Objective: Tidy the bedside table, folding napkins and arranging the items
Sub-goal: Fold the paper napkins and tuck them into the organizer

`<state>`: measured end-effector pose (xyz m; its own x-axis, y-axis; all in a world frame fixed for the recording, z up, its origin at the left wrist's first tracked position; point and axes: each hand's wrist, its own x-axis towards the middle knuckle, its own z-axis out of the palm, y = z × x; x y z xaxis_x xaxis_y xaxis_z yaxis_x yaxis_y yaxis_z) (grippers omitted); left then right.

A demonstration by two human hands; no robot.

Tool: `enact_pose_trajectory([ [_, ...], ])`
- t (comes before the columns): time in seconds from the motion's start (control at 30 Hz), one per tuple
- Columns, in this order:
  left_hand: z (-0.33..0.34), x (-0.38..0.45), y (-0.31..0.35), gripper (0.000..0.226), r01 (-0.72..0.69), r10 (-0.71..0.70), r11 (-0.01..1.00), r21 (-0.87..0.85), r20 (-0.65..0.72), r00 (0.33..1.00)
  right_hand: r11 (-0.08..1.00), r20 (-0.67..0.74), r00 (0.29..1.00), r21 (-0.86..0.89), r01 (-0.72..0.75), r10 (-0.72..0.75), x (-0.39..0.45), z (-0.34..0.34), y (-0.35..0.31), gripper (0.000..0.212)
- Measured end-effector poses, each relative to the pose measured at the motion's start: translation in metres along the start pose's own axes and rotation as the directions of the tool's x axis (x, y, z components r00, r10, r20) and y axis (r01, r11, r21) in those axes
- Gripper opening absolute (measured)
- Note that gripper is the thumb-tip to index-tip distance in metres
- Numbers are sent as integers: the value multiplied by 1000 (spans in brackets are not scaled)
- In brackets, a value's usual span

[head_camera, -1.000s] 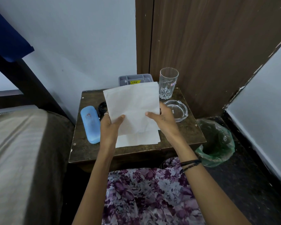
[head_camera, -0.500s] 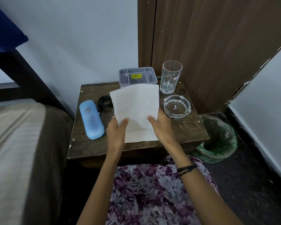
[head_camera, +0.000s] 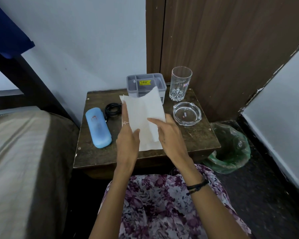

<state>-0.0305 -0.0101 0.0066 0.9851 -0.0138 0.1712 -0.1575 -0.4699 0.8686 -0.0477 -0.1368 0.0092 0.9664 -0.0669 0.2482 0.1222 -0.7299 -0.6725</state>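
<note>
A white napkin (head_camera: 141, 111) is held up above the dark wooden bedside table (head_camera: 100, 157), partly folded over lengthwise. My left hand (head_camera: 128, 137) pinches its left edge, thumb in front and a long finger behind. My right hand (head_camera: 169, 133) holds the right side, thumb on the front of the paper. More white napkin (head_camera: 149, 146) lies flat on the table underneath. On the table also stand a grey compartment organiser (head_camera: 146, 83), a clear drinking glass (head_camera: 179, 83), a glass ashtray (head_camera: 186, 113), a blue glasses case (head_camera: 97, 127) and a coiled black cable (head_camera: 113, 109).
A bed with a striped cover (head_camera: 16, 152) sits at the left, a dark bed post (head_camera: 24, 73) behind it. A wooden wardrobe (head_camera: 223, 40) rises behind the table. A bin with a green liner (head_camera: 230, 150) stands on the floor at the right.
The napkin has been narrowed: its right side has folded in toward the left. My hands have come closer together and the view has shifted so more of the organiser shows.
</note>
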Motion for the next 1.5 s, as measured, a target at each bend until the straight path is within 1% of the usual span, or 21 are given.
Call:
enact_pose_trajectory([
  [0.07, 1, -1, -2, 77, -15, 14, 998, 59, 29, 999, 998, 8, 1000, -58, 6, -6, -1, 0, -3, 46],
  [0.13, 2, -1, -5, 69, 7, -10, 996, 91, 28, 1000, 997, -10, 1000, -74, 15, -16, -3, 1, -4, 46],
  [0.27, 3, 1, -8, 69, 79, -84, 991, 109, 39, 996, 999, -57, 998, -47, 14, -16, -6, 1, -3, 45],
  [0.37, 1, 0, -8, 70, 87, -92, 990, 112, 40, 995, 999, -50, 999, -38, -8, 6, -5, 0, 1, 48],
  [0.43, 0, -1, -7, 69, 81, -85, 992, 97, 39, 996, 1000, -35, 999, -22, -22, 22, -5, -1, 2, 49],
  [0.57, 0, -2, -2, 58, 122, -120, 992, -40, 46, 992, 999, -51, 998, -7, -33, 32, -3, 1, 2, 46],
  [0.6, 0, -3, 0, 56, 113, -111, 993, -39, 39, 993, 1000, -61, 998, -7, -30, 29, -4, 2, 2, 45],
  [0.7, 0, -5, 7, 57, 69, -69, 997, 38, 13, 998, 1000, -68, 998, -19, -12, 11, -6, 7, -1, 45],
  [0.83, 3, -3, 16, 61, 49, -51, 995, 83, 29, 998, 997, -60, 996, -34, 66, -68, -9, 14, -10, 48],
  [0.87, 4, -4, 19, 57, 38, -41, 996, 75, 39, 998, 996, -53, 994, -27, 89, -90, -10, 15, -12, 50],
  [0.97, 6, -5, 23, 36, 3, 0, 999, -47, 64, 998, 990, -6, 990, 8, 143, -142, -13, 16, -16, 58],
  [1.03, 7, -5, 22, 31, 21, -13, 994, -110, 77, 997, 987, 5, 988, 13, 157, -157, -15, 16, -17, 63],
  [1.2, 5, -6, 26, 36, 104, -73, 975, -198, 159, 985, 986, 16, 987, 57, 157, -158, -16, 12, -17, 63],
  [1.27, 3, -6, 25, 37, 139, -98, 967, -214, 192, 976, 984, 22, 987, 80, 156, -159, -17, 10, -17, 60],
  [1.33, 2, -5, 24, 43, 116, -72, 972, -204, 212, 975, 983, 20, 989, 111, 146, -149, -17, 10, -17, 51],
  [1.4, 3, -5, 23, 61, 69, -27, 978, -196, 208, 978, 983, 21, 991, 129, 128, -131, -16, 10, -17, 46],
  [1.43, 3, -4, 23, 63, 51, -9, 977, -205, 201, 980, 985, 23, 992, 125, 121, -125, -16, 11, -17, 47],
  [1.5, 4, -3, 22, 61, 20, 23, 974, -225, 187, 982, 986, 28, 993, 120, 112, -116, -14, 12, -16, 48],
])
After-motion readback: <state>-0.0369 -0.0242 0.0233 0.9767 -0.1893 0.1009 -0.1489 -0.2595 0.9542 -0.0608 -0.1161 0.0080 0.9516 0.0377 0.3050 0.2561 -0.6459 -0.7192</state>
